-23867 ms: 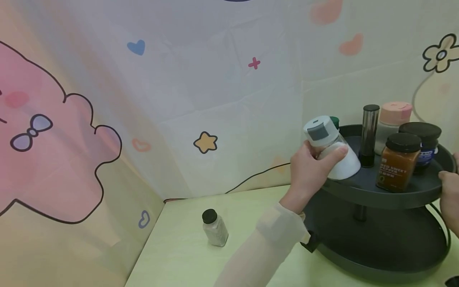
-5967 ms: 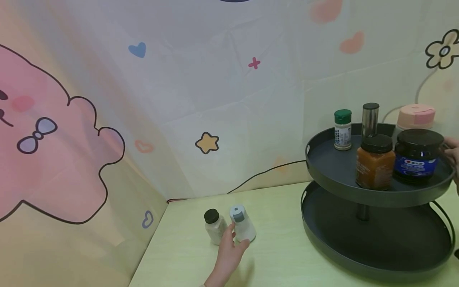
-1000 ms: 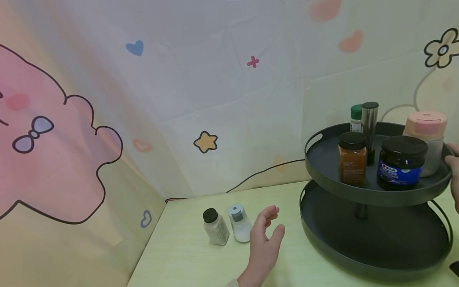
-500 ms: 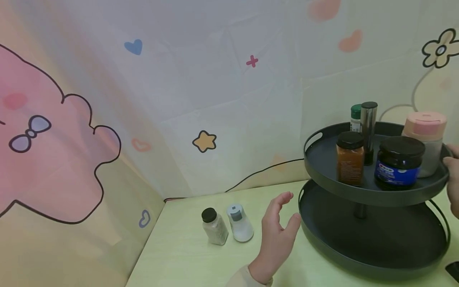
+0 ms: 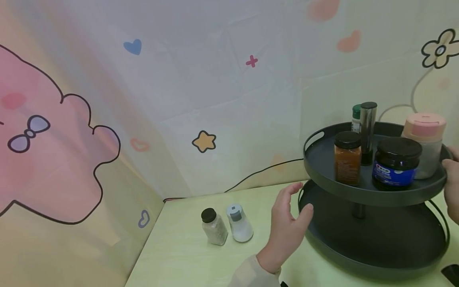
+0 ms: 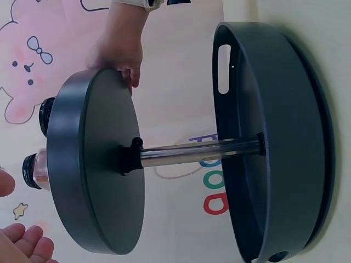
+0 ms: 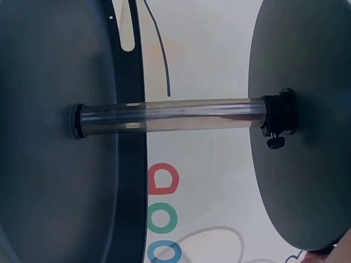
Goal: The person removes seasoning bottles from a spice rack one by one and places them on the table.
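Note:
My left hand point(image 5: 287, 227) is raised off the table, thumb and fingers apart with nothing between them, near the left rim of a black two-tier lazy Susan point(image 5: 373, 195). My right hand point(image 5: 452, 185) grips the right rim of its upper tier; the left wrist view shows that right hand point(image 6: 123, 44) at the tier's edge. On the upper tier stand an orange spice jar point(image 5: 348, 161), a blue-labelled jar point(image 5: 396, 165), a pink-lidded shaker point(image 5: 425, 145), a tall metallic cylinder point(image 5: 367, 127) and a partly hidden green-capped bottle point(image 5: 356, 115).
Left on the table point(image 5: 179, 259), a black-capped jar point(image 5: 215, 229) stands beside a grey-lidded shaker point(image 5: 240, 225) of white contents. The lower tier point(image 5: 387, 239) sits under the upper one, joined by a metal post point(image 7: 192, 115). A black object point(image 5: 452, 273) lies at the lower right.
The grey-lidded shaker went from the upper tier to the table and was let go. The upper tier has turned, shifting its jars. My left hand has moved right, towards the rack.

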Motion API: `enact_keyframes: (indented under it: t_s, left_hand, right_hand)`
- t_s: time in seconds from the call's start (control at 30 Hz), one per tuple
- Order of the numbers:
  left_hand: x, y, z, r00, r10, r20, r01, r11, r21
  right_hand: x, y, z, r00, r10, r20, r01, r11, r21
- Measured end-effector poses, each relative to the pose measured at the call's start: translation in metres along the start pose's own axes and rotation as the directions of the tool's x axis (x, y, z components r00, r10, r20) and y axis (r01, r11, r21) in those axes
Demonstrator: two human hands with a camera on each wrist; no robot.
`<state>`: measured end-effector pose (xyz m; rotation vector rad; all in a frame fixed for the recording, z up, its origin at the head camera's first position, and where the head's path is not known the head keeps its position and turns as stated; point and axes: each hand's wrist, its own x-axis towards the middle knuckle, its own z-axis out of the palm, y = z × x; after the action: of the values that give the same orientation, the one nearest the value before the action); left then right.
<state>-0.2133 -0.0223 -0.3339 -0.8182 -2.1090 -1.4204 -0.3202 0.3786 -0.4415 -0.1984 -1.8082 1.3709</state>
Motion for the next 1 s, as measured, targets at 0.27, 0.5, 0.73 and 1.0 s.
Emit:
enact_keyframes:
  t_s: [0.27,0.5,0.73,1.0]
  left_hand:
    - [0.013,0.007,0.003,1.000,0.000,0.025,-0.001,1.000,0.030]
    - [0.021,0.010,0.008,0.999,-0.018,0.048,0.017,1.000,0.024]
    - [0.029,0.014,0.017,0.997,-0.052,0.049,0.050,0.998,0.036]
    - [0.036,0.020,0.029,0.994,-0.099,0.053,0.092,0.988,0.121]
  right_hand:
    - [-0.004,0.000,0.003,0.994,-0.062,-0.087,0.055,0.996,-0.072]
    - [-0.010,-0.008,0.004,0.993,-0.046,-0.109,0.040,0.998,-0.058]
    - [-0.011,-0.014,0.005,0.994,-0.058,-0.095,0.054,0.998,-0.045]
    - [-0.011,-0.011,0.005,0.989,-0.067,-0.130,0.061,0.997,-0.052]
